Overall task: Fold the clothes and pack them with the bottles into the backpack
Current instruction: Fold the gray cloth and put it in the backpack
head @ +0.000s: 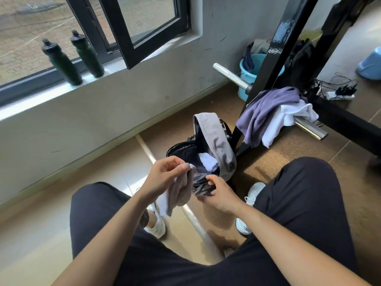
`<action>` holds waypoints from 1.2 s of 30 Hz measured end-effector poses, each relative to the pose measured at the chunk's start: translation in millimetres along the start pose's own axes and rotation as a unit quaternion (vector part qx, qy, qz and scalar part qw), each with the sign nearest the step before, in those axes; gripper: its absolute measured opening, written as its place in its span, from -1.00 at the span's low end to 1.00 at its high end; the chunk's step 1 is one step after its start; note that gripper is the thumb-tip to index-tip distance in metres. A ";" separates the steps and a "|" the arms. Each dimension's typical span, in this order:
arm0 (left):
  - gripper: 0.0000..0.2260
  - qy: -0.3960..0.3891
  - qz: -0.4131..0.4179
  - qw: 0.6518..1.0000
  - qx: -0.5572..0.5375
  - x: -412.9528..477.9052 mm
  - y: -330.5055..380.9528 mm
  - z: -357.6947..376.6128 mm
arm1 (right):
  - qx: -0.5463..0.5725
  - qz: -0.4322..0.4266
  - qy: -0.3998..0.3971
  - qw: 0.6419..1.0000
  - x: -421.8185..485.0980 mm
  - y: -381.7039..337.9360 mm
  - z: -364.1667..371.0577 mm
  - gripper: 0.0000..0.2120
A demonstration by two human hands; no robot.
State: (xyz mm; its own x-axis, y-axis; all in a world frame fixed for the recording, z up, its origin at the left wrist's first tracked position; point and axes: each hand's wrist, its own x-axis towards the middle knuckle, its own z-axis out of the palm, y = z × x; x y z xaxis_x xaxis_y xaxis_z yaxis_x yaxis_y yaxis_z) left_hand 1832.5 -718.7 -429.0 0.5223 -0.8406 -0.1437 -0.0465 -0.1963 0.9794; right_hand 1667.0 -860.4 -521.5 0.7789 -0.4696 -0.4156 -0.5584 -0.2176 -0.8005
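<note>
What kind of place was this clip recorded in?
Probably a small home-gym corner of a room: a black steel rack with chrome bars stands on the tiled floor, and two sports bottles sit on the windowsill.

Home workout corner in a lived-in room. At 1 o'clock, a black steel rack with chrome bars low on its frame and clothes over one. Behind it, a teal bucket; at 2 o'clock, a power strip with tangled cables. At 11 o'clock, an open window, two sports bottles on its sill. Tiled floor underfoot.
</note>
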 end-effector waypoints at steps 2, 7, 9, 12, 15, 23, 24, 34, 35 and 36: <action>-0.75 -0.015 0.005 1.000 -0.017 1.2 4.6 -3.0 | 0.012 -0.023 0.004 1.000 7.1 -1.7 -4.2 -0.03; -0.75 -0.030 0.032 0.999 -0.018 4.1 10.2 -6.7 | 0.034 -0.092 0.012 0.995 25.6 -17.2 -20.8 -0.41; -0.78 -0.021 0.035 0.999 -0.010 4.6 8.2 -8.0 | 0.018 -0.099 0.052 0.994 28.6 -24.2 -26.1 -0.78; -0.84 0.036 0.002 0.999 0.010 8.5 -0.8 -14.9 | -0.036 -0.031 0.115 0.992 31.4 -19.9 -36.2 -0.70; -0.82 0.115 -0.053 0.990 0.056 11.4 -18.6 -31.1 | -0.075 0.017 0.189 0.979 35.3 -10.7 -53.8 -0.59; -0.81 0.037 -0.124 0.904 0.408 15.2 -46.1 -79.4 | 0.042 0.076 0.297 0.951 45.9 -16.7 -104.8 -0.56; -0.83 0.058 -0.137 0.885 0.441 17.5 -50.2 -81.9 | 0.063 0.082 0.294 0.950 45.5 -18.7 -108.9 -0.55; -0.72 0.183 -0.233 0.927 0.230 29.8 -68.6 -81.2 | 0.301 0.171 0.235 0.908 33.8 -14.9 -112.4 -0.56; -0.73 0.188 -0.232 0.943 0.144 30.1 -63.8 -75.2 | 0.301 0.178 0.221 0.911 31.9 -17.1 -107.8 -0.51; -0.73 0.181 -0.237 0.951 0.080 29.9 -58.3 -68.6 | 0.293 0.180 0.205 0.917 27.9 -20.7 -102.4 -0.48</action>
State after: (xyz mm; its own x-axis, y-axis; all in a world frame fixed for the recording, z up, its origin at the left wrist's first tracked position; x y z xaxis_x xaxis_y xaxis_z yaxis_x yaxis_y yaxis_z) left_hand 1909.2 -697.8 -480.7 0.7747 -0.4144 -0.4776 0.1534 -0.6096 0.7778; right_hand 1671.1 -956.6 -472.3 0.3352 -0.7285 -0.5974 -0.4159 0.4546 -0.7877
